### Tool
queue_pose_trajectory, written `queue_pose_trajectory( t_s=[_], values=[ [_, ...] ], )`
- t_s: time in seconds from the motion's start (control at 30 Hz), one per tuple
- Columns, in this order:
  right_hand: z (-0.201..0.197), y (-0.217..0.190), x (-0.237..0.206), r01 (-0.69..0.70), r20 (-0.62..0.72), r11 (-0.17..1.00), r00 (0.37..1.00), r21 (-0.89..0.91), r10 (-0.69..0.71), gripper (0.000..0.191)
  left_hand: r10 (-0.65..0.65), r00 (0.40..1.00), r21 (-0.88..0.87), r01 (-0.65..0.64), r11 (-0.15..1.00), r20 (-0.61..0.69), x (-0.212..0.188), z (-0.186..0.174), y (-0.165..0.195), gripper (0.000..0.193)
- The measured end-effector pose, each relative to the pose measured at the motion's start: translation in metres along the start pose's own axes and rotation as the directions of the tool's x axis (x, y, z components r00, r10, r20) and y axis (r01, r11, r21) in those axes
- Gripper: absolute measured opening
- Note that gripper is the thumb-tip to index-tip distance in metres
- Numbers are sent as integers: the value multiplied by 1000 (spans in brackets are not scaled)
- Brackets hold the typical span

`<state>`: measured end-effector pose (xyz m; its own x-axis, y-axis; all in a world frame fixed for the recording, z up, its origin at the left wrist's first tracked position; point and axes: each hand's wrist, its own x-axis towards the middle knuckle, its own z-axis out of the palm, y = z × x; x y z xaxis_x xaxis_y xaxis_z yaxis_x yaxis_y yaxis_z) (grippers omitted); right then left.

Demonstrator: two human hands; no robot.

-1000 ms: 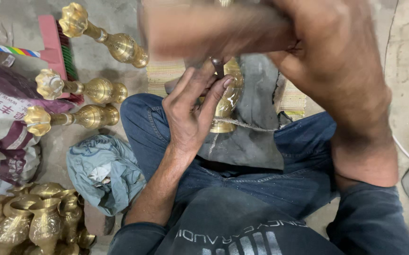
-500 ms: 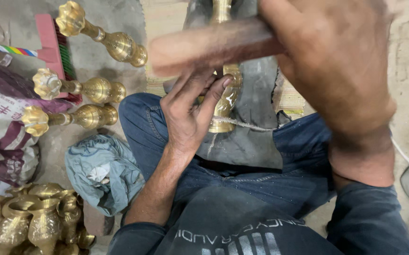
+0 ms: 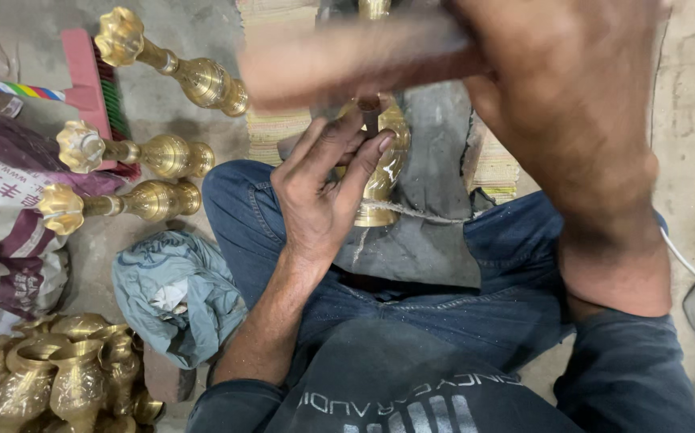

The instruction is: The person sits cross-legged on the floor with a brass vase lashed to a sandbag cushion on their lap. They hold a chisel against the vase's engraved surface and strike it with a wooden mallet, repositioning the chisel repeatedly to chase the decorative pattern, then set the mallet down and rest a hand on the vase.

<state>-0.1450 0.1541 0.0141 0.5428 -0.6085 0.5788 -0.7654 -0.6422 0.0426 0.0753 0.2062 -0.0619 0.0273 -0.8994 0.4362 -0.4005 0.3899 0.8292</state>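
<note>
I sit on the floor with a brass piece point(image 3: 383, 164) lying on a grey cloth point(image 3: 436, 224) between my knees. My left hand point(image 3: 323, 192) grips a small dark metal punch point(image 3: 370, 120) upright against the brass piece. My right hand point(image 3: 572, 112) is raised close to the camera and closed around a wooden mallet-like stick point(image 3: 347, 60), which is blurred and hangs just above the punch. A thin string point(image 3: 412, 212) runs across the base of the brass piece.
Three brass lamp stems point(image 3: 163, 156) lie on the floor at left, beside a red brush point(image 3: 83, 80) and a printed sack point(image 3: 3, 216). Several brass pots point(image 3: 59, 377) cluster at bottom left, next to a crumpled blue-grey rag point(image 3: 175, 293). A white cable point(image 3: 692, 265) runs at right.
My right hand and the wooden stick have swung slightly down and left over the punch. My left hand and the brass piece stay in place.
</note>
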Motion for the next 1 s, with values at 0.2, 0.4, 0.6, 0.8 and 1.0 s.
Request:
queue_pose_trajectory(
  t_s=[0.2,0.4,0.6,0.8,1.0],
  values=[
    [-8,-5,5,13,15,999,1000,-53,-13,31,20,1000,32,-20,999,2,-2,0,-2,34],
    [-7,-6,10,-3,25,999,1000,42,2,32,33,999,14,-33,999,-2,-3,-2,-1,33],
    [-3,1,9,-34,84,999,996,32,31,29,-7,1000,9,7,1000,-10,-3,0,-3,33],
    [-7,1,4,25,88,990,996,-135,-13,27,28,1000,37,-28,999,-13,-4,-1,-5,32],
    [-3,1,5,50,31,991,998,-125,-47,26,19,1000,58,-21,998,25,-5,-2,-4,29]
  ],
)
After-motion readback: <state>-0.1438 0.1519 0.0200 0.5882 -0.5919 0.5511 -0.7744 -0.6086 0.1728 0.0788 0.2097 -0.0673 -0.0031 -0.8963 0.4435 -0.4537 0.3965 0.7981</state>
